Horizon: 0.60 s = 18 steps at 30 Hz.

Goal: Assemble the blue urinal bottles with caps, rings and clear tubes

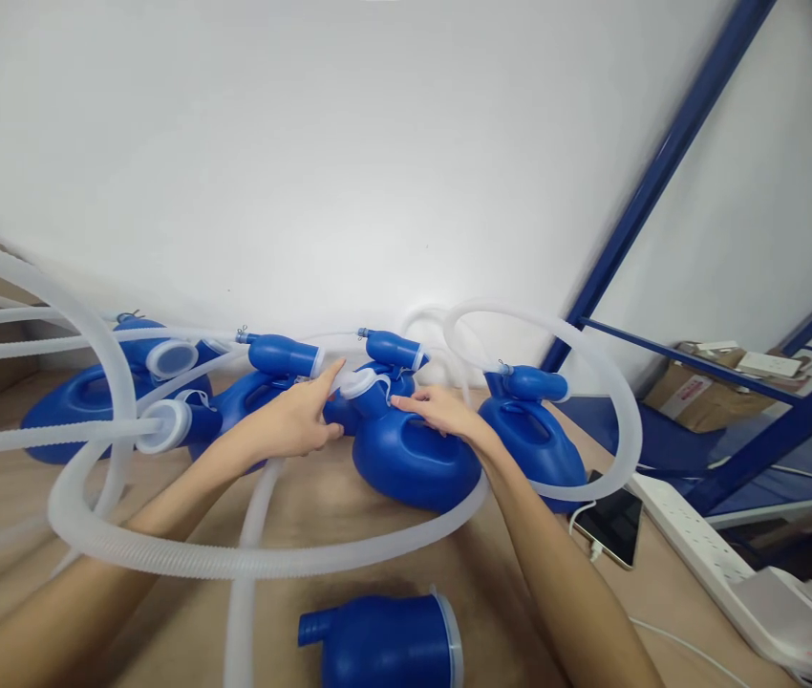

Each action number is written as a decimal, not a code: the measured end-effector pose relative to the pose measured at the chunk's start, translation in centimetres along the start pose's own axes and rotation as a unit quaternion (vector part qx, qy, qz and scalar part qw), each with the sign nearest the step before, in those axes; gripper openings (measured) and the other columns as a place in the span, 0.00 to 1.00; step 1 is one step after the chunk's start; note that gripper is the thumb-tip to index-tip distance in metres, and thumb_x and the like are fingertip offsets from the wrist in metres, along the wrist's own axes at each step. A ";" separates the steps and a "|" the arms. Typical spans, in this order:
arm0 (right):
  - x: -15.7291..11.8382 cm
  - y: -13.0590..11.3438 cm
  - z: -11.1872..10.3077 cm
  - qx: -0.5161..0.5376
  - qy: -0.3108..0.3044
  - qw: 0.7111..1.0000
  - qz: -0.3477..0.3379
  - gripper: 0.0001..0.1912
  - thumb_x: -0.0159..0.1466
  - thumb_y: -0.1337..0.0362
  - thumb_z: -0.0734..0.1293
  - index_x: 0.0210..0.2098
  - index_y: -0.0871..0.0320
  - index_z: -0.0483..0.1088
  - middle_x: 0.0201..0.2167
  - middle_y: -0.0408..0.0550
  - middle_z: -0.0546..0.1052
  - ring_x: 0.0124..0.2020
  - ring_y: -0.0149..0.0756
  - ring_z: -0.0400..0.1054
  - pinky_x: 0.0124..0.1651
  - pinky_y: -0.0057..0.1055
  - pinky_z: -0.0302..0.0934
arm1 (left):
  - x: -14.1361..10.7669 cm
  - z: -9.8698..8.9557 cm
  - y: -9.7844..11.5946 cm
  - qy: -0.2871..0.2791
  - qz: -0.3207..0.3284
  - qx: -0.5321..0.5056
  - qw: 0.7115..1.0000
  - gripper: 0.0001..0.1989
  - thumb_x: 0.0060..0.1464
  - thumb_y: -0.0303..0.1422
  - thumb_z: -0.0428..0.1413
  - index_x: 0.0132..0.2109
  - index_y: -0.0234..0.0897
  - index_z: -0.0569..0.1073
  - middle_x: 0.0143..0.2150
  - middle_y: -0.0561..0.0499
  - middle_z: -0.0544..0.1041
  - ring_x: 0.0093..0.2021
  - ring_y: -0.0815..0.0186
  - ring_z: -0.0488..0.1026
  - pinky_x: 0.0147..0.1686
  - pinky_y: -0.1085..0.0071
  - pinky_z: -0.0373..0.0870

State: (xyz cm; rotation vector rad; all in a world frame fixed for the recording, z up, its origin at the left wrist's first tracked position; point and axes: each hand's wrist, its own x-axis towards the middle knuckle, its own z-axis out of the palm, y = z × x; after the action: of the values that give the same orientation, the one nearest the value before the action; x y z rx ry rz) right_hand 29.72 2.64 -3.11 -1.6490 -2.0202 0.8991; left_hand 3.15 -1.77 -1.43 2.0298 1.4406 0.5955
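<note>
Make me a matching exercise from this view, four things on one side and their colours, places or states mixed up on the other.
1. Phone
2. Jug at the right hand
3. Power strip
4. Loose spouted piece

A. Blue, lying nearest the camera
B. White, along the table's right side
C. Black-screened, cable plugged in
D. Blue, with a handle opening

Pairs: 1-C, 2-D, 3-B, 4-A

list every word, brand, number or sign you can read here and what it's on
No text can be read.
White-and-red label on the brown cardboard box: print too small and blurred.
White plastic power strip: no legible markings.
Black-screened phone: no legible text.
Blue plastic jug by the hands: none visible.
</note>
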 end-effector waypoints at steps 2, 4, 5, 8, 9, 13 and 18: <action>0.2 0.6 -0.8 0.015 0.016 1.000 0.012 0.32 0.60 0.31 0.66 0.24 0.55 0.63 0.13 0.35 0.59 0.16 0.26 0.53 0.20 0.26 0.47 | -0.9 -0.3 0.9 -0.025 -0.051 -0.082 0.995 0.52 0.55 0.31 0.60 0.78 0.45 0.39 0.59 0.38 0.76 0.25 0.64 0.79 0.23 0.68 0.74; 0.3 1.4 -1.7 0.013 0.030 0.999 0.019 0.33 0.62 0.31 0.64 0.25 0.56 0.64 0.13 0.36 0.60 0.16 0.26 0.54 0.21 0.27 0.47 | -1.9 -0.2 2.1 -0.045 -0.073 -0.199 0.976 0.52 0.56 0.31 0.62 0.78 0.49 0.40 0.54 0.43 0.78 0.22 0.69 0.75 0.21 0.72 0.72; 0.4 1.7 -2.2 0.010 0.037 0.999 0.023 0.33 0.63 0.31 0.63 0.24 0.56 0.64 0.13 0.37 0.60 0.16 0.26 0.54 0.20 0.27 0.47 | -2.4 0.0 2.7 -0.063 -0.080 -0.272 0.957 0.50 0.57 0.33 0.63 0.77 0.49 0.42 0.51 0.45 0.79 0.21 0.71 0.74 0.20 0.73 0.71; 0.4 2.5 -2.8 -0.004 0.049 0.998 0.030 0.34 0.64 0.31 0.61 0.22 0.55 0.62 0.13 0.38 0.61 0.15 0.27 0.54 0.21 0.28 0.48 | -3.8 1.1 4.4 -0.136 -0.116 -0.455 0.872 0.40 0.64 0.43 0.60 0.74 0.44 0.49 0.41 0.46 0.82 0.20 0.69 0.73 0.19 0.74 0.71; 0.4 2.6 -2.8 -0.011 0.047 0.998 0.029 0.34 0.63 0.30 0.61 0.22 0.55 0.62 0.13 0.38 0.61 0.15 0.27 0.54 0.21 0.28 0.49 | -4.1 1.6 4.9 -0.158 -0.125 -0.481 0.853 0.37 0.66 0.44 0.57 0.73 0.41 0.51 0.38 0.46 0.83 0.21 0.67 0.74 0.19 0.74 0.72; 0.4 2.3 -1.8 -0.052 0.025 0.998 0.004 0.34 0.61 0.30 0.65 0.24 0.56 0.66 0.17 0.40 0.67 0.19 0.30 0.60 0.26 0.30 0.56 | -4.6 3.0 5.2 -0.159 -0.101 -0.465 0.865 0.25 0.67 0.40 0.59 0.65 0.38 0.62 0.32 0.47 0.83 0.27 0.63 0.81 0.24 0.75 0.77; -2.4 -0.8 -2.7 -0.113 0.054 0.991 -0.051 0.26 0.67 0.39 0.66 0.37 0.57 0.76 0.39 0.51 0.81 0.41 0.43 0.74 0.46 0.36 0.64 | -3.3 2.4 4.1 -0.063 -0.080 -0.490 0.866 0.12 0.68 0.39 0.59 0.50 0.36 0.69 0.30 0.50 0.82 0.25 0.67 0.81 0.25 0.78 0.78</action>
State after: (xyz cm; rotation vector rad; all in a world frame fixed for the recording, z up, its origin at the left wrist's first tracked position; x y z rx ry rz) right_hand 31.45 0.86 -0.40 -1.6510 -2.1731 0.5498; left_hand 6.50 -6.42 -0.54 1.0980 0.9013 0.8700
